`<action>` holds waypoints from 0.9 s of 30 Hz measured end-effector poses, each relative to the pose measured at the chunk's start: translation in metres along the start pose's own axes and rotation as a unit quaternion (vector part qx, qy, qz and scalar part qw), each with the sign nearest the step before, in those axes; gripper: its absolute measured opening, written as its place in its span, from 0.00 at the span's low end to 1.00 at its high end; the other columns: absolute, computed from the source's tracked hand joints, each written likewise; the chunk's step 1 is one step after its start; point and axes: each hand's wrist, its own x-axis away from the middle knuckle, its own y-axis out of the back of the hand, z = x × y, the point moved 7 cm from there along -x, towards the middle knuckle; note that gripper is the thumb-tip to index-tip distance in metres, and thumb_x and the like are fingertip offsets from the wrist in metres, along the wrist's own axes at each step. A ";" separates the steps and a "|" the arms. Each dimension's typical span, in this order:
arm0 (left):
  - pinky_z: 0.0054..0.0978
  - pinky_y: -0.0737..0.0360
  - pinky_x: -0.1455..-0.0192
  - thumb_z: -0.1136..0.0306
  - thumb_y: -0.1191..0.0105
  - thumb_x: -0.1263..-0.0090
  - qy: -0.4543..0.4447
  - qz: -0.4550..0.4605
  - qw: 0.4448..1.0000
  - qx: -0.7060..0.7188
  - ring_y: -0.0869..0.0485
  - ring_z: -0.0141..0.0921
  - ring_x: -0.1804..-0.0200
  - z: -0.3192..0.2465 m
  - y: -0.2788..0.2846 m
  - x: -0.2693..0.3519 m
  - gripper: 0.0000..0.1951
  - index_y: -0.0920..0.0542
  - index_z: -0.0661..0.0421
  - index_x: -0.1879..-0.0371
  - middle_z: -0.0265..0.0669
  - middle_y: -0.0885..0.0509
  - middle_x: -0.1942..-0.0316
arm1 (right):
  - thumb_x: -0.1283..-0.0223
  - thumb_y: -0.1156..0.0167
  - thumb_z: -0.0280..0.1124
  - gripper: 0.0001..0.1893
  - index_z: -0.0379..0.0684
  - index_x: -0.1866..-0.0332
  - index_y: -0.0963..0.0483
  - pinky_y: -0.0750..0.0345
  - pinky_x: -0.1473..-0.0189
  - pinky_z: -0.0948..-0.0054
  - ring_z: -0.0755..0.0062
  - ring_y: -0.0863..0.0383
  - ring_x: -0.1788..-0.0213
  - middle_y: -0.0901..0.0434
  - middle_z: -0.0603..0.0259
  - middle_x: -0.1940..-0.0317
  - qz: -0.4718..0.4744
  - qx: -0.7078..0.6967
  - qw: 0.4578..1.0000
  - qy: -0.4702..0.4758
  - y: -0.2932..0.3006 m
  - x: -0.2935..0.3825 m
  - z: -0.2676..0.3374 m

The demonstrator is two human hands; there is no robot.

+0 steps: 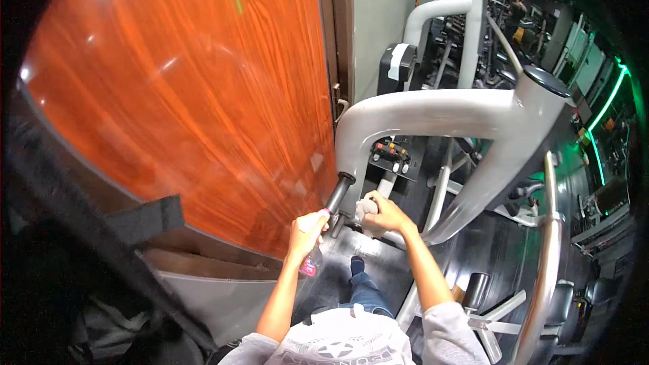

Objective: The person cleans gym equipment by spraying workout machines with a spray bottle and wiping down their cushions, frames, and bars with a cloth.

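Note:
My left hand (306, 233) is closed around a spray bottle (309, 265) with pink parts, its lower end showing below my fingers. Just above that hand, a black peg (339, 193) juts from the white tubular frame (431, 111) of a gym machine. My right hand (383, 215) grips a pale crumpled cloth (366, 210) against or close beside the lower part of the frame; whether the cloth touches it is hard to tell. A second, shorter dark peg (338, 225) sits between my two hands.
A glossy orange wood-grain panel (192, 101) rises at the left. Another white frame (471, 40) stands beyond. A chrome bar (545, 263) and a black roller pad (476, 290) are at the right. A person (516, 10) is far off among gym equipment.

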 end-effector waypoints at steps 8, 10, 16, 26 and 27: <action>0.23 0.27 0.80 0.60 0.41 0.28 0.065 -0.061 0.996 -0.017 0.22 0.22 0.83 0.060 -0.029 -0.061 0.15 0.15 0.60 0.68 0.31 0.16 0.77 | 0.39 0.35 0.41 0.30 0.37 0.36 0.32 0.34 0.32 0.58 0.47 0.30 0.34 0.28 0.43 0.39 -0.225 -0.126 0.965 -0.054 -0.042 -0.019 -0.113; 0.22 0.27 0.80 0.59 0.43 0.27 0.074 -0.062 0.991 -0.091 0.22 0.22 0.83 0.077 -0.025 -0.073 0.16 0.13 0.61 0.57 0.33 0.15 0.75 | 0.36 0.37 0.39 0.30 0.36 0.34 0.34 0.37 0.30 0.61 0.51 0.33 0.31 0.30 0.44 0.36 -0.206 -0.142 0.965 -0.084 -0.054 -0.027 -0.115; 0.29 0.24 0.76 0.54 0.41 0.31 0.128 -0.099 0.974 -0.157 0.18 0.29 0.82 0.104 -0.036 -0.098 0.16 0.14 0.57 0.70 0.34 0.14 0.78 | 0.34 0.40 0.39 0.30 0.36 0.32 0.36 0.39 0.29 0.62 0.52 0.34 0.30 0.32 0.45 0.35 -0.175 -0.157 0.963 -0.132 -0.067 -0.037 -0.143; 0.45 0.22 0.65 0.47 0.40 0.36 0.017 -0.182 0.911 -0.369 0.17 0.48 0.69 0.111 -0.035 -0.108 0.21 0.18 0.53 0.80 0.44 0.16 0.77 | 0.35 0.38 0.37 0.29 0.34 0.33 0.36 0.37 0.30 0.64 0.56 0.32 0.33 0.30 0.49 0.36 -0.177 -0.187 0.956 -0.141 -0.058 -0.042 -0.132; 0.45 0.22 0.65 0.47 0.40 0.36 0.018 -0.179 0.913 -0.367 0.17 0.48 0.69 0.109 -0.036 -0.110 0.21 0.18 0.53 0.80 0.44 0.16 0.77 | 0.35 0.37 0.36 0.28 0.34 0.34 0.35 0.37 0.31 0.64 0.57 0.31 0.34 0.30 0.50 0.37 -0.175 -0.177 0.957 -0.151 -0.055 -0.042 -0.133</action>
